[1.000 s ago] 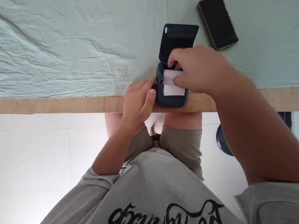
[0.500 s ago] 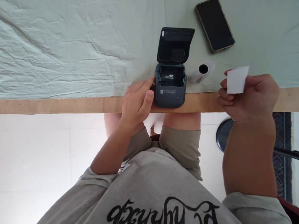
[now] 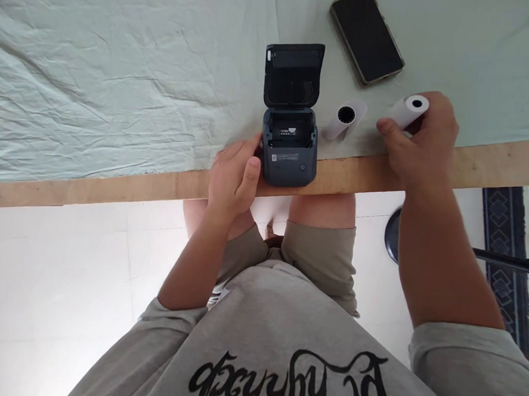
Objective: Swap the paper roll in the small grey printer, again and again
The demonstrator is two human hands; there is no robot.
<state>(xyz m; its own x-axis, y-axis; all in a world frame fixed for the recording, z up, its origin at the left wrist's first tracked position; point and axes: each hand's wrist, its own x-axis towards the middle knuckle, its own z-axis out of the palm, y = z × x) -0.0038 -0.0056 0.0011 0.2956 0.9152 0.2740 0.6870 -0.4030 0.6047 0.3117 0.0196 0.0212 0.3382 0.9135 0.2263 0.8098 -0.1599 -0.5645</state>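
Observation:
A dark blue-grey portable label printer (image 3: 290, 167) sits at the table's front edge with its black lid (image 3: 293, 77) tipped back, so its inner compartment shows. Along the printer's left side lies my left hand (image 3: 233, 178), its fingers stretched out against the casing and the thumb apart. My right hand (image 3: 422, 142) is wrapped round a white paper roll (image 3: 408, 111), whose small dark core faces up. Between the printer and that hand a second white paper roll (image 3: 337, 128), with a wider black core, stands on the cloth with a loose paper end curling off it.
A black smartphone (image 3: 367, 37) in a case lies behind the rolls. Pale green cloth (image 3: 132, 76) covers the table up to its bare wooden front edge (image 3: 157, 192). Below on the right are a round black base with a pole (image 3: 511, 261) and a patterned dark rug (image 3: 503, 284).
My right hand has lowered toward the cloth and turned, so the white roll's cored end now faces up. My left hand stays beside the printer. The whole view has shifted slightly.

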